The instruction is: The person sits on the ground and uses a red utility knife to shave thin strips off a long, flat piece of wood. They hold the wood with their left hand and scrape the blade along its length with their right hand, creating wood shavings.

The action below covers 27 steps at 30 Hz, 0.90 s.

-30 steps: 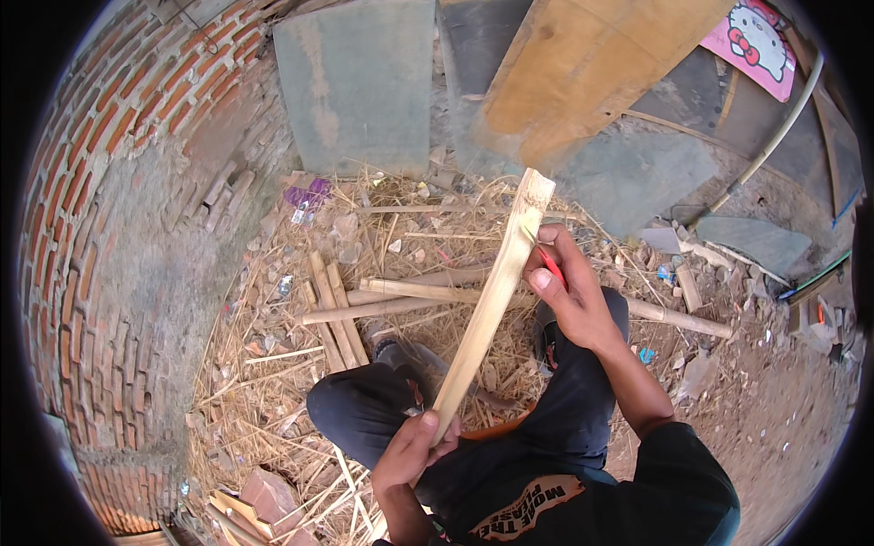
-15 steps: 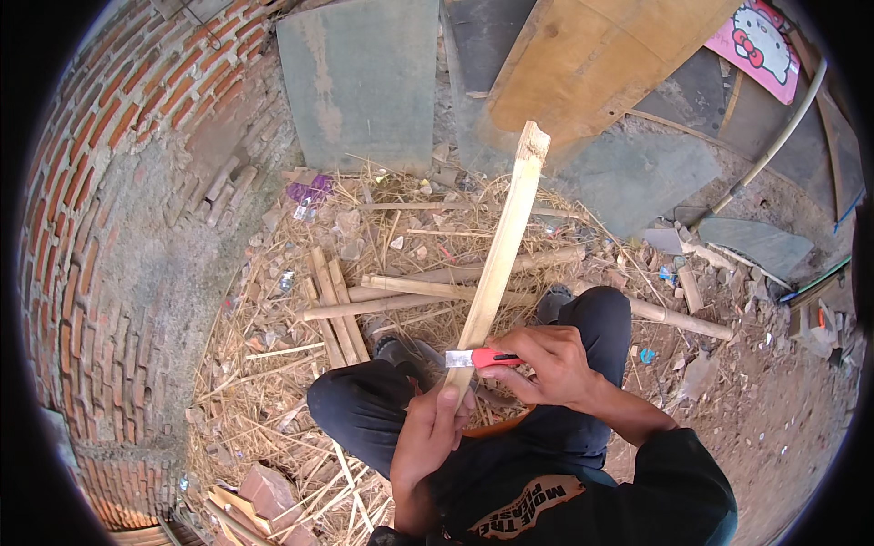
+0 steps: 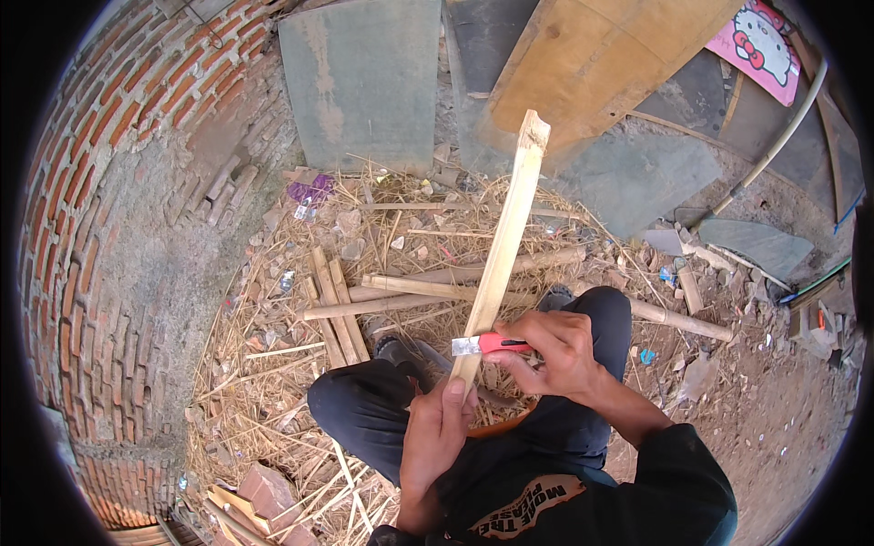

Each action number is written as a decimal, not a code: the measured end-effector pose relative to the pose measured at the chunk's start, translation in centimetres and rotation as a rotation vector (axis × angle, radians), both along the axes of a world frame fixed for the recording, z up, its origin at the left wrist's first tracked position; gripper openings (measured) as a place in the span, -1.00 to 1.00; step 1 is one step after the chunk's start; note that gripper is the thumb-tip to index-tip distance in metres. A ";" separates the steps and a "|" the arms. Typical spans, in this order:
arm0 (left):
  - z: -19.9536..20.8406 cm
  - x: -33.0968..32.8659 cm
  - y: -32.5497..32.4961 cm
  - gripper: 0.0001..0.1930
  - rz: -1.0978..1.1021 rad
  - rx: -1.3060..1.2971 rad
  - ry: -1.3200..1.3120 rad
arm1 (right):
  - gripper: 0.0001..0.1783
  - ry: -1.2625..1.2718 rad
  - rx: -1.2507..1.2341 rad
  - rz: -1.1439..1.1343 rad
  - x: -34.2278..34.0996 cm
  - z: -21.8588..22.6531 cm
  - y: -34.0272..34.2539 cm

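Note:
A long split strip of bamboo (image 3: pixel 506 238) slants up and away from my lap, its near end gripped by my left hand (image 3: pixel 439 420). My right hand (image 3: pixel 552 353) is closed around the red handle of a utility knife (image 3: pixel 497 343). The knife's flat metal blade lies across the strip, a little beyond my left fingers. Part of the handle is hidden under my right fingers, and the strip's near tip is covered by my left hand.
Split bamboo pieces (image 3: pixel 335 305) and bamboo poles (image 3: pixel 678 318) lie on ground strewn with straw and shavings. A brick wall (image 3: pixel 109 264) rises at the left. Grey boards (image 3: pixel 360 86) and a brown panel (image 3: pixel 601 64) lean at the back. Rubble lies at the right.
The knife and my right hand have shifted slightly up the strip, away from my left hand. The strip's far end has risen a little in view.

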<state>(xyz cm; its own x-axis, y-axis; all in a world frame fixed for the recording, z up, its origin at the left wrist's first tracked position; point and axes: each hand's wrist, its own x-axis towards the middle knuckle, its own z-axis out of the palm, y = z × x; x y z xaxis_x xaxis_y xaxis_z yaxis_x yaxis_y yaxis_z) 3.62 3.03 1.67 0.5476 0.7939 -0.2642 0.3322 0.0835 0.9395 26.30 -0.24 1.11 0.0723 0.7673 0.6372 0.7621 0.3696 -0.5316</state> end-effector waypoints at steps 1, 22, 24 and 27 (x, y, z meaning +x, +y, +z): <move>0.0 0.0 -0.1 -0.51 0.002 0.006 -0.001 | -0.72 0.014 0.016 -0.009 0.1 -0.1 0.1; -0.6 -1.4 -1.9 -0.51 0.013 0.012 0.072 | -0.70 -0.028 0.039 -0.132 3.6 1.8 1.5; -0.7 -1.7 -2.1 -0.50 0.009 0.014 0.077 | -0.70 -0.033 0.077 -0.163 4.3 1.6 1.9; -0.8 -2.2 -2.7 -0.49 -0.018 -0.004 0.100 | -0.70 0.066 0.070 -0.253 6.3 1.7 2.9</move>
